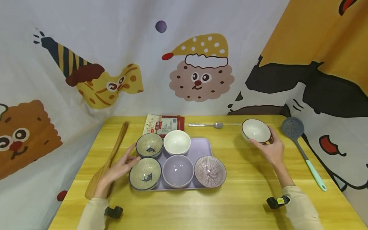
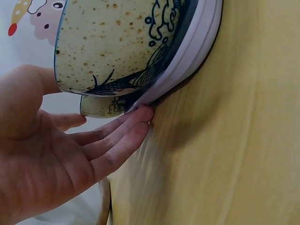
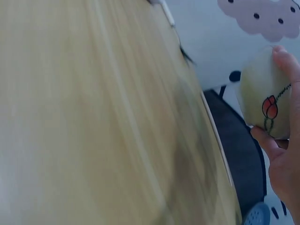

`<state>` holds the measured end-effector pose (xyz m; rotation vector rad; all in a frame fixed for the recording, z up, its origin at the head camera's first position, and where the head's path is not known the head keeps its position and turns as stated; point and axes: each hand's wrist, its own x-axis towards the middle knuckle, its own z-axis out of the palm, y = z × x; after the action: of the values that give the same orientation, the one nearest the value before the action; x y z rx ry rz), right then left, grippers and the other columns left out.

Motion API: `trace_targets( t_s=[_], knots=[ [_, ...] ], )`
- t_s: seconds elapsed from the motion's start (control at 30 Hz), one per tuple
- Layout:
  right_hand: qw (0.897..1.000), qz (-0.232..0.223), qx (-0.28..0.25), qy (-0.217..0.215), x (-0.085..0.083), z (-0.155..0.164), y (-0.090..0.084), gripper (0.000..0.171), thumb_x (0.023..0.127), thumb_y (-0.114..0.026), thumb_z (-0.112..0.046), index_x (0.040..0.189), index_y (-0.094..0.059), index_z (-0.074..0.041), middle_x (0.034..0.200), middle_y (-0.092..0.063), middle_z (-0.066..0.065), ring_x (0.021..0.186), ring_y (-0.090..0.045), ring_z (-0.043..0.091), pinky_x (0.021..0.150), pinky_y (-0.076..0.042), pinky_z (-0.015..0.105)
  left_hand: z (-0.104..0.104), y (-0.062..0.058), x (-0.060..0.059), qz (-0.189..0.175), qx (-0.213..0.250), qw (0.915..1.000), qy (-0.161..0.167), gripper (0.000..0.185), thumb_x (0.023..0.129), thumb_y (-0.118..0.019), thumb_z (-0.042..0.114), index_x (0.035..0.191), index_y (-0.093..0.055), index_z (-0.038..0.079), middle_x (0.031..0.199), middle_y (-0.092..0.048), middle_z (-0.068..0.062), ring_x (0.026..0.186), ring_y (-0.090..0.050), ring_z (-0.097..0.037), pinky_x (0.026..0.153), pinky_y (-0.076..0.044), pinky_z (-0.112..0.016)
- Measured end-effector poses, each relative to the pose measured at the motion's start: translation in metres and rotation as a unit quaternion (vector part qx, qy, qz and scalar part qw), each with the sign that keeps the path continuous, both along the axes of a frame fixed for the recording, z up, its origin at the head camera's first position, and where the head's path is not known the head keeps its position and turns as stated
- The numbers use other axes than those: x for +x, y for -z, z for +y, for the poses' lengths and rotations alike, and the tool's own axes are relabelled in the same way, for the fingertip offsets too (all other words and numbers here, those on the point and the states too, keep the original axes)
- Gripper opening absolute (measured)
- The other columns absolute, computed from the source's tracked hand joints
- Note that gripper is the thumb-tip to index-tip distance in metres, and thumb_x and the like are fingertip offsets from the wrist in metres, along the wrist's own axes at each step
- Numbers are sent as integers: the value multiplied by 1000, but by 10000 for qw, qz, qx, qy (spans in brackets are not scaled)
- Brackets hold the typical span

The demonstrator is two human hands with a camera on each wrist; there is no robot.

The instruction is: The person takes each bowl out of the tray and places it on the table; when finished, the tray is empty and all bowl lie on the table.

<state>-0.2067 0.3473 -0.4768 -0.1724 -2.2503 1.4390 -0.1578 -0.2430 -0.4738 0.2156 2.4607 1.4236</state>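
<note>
One bowl is off on its own, and that's the one you've got: your right hand has its fingers curled around the near rim, holding it tilted at the far right of the table, well apart from the tray. The right wrist view shows the pale outside of that bowl with a small red flower on it, your fingertips wrapped over the edge.

Five bowls already sit on the tray. At the back, a speckled bowl with a blue fish and a plain white bowl; at the front, a second speckled bowl, a lilac bowl and a striped pink bowl. The back right corner of the tray is the one bare patch, so by my reckoning the set is nearly gathered and only the bowl in your hand is left outside.

Your left hand grips nothing: fingers straight and relaxed, fingertips touching the tray's left edge just below the front speckled bowl, as if steadying it.

Around all that, a wooden spatula lies beside your left wrist, a red-and-white packet sits behind the tray, a metal spoon lies near the back edge, and a slotted spoon with a mint handle rests to the far right.
</note>
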Motion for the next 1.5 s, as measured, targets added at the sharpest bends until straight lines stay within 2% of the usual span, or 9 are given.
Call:
trace_targets(
  t_s=[0.17,0.37,0.5,0.6,0.7,0.77,1.07,1.23,1.5],
  knots=[
    [9980,-218,280,520,3,18,2,90,74,-91,-19,152,-47,-20,145,-55,17,119,-62,29,70,-49,3,-1,-2,-2,4,-91,10000,7,80,106,-52,33,164,-2,11,138,-53,-35,129,-53,-47,105,-48,-59],
    [9942,-573,536,730,3,38,9,98,77,-88,-32,157,-37,-12,152,-46,23,129,-55,45,69,-41,0,-1,-4,1,-84,-54,10000,-6,80,106,-53,32,164,-1,12,137,-54,-35,128,-54,-47,104,-49,-58],
    [9893,-941,550,970,-1,49,15,103,79,-85,-40,161,-29,-13,157,-39,22,134,-51,46,74,-44,8,1,-4,1,-59,-53,9999,62,81,106,-53,31,164,-1,10,136,-53,-37,126,-55,-47,103,-50,-59],
    [9874,-994,497,1127,-7,54,20,102,80,-84,-41,161,-28,-14,158,-39,18,136,-50,42,91,-54,29,-1,-4,0,-38,-98,9999,59,81,106,-53,32,164,-1,11,137,-53,-37,126,-55,-48,104,-49,-59],
    [9859,-980,492,1266,-13,60,24,103,80,-83,-43,161,-27,-13,158,-39,18,139,-47,40,107,-48,52,-2,-4,-1,-17,-120,9999,61,81,106,-53,33,164,-1,11,137,-53,-36,126,-54,-48,104,-48,-59],
    [9848,-980,517,1336,-16,63,25,102,80,-83,-44,161,-28,-13,158,-40,19,140,-46,42,110,-43,59,-2,-4,-2,-16,-130,9999,60,80,106,-53,33,164,-2,11,136,-54,-36,126,-55,-47,105,-48,-59],
    [9815,-1013,501,1547,-20,69,31,103,81,-81,-45,161,-26,-12,158,-38,21,142,-42,43,114,-38,60,0,-5,-1,-6,-85,9999,83,80,106,-52,32,164,-2,9,133,-57,-32,125,-56,-44,104,-49,-58],
    [9810,-1253,566,1371,-20,69,26,106,82,-79,-48,162,-20,-10,161,-32,23,144,-37,44,115,-36,61,-1,-7,0,-21,-101,9999,58,80,106,-52,32,164,-2,10,133,-58,-31,125,-56,-43,103,-49,-57],
    [9771,-1316,1222,1138,-7,59,5,119,84,-75,-50,163,4,-8,168,-7,23,154,-15,44,121,-21,66,1,-6,1,-3,-81,9999,108,79,106,-52,31,164,-1,8,133,-57,-32,125,-57,-44,104,-49,-57]
  ],
)
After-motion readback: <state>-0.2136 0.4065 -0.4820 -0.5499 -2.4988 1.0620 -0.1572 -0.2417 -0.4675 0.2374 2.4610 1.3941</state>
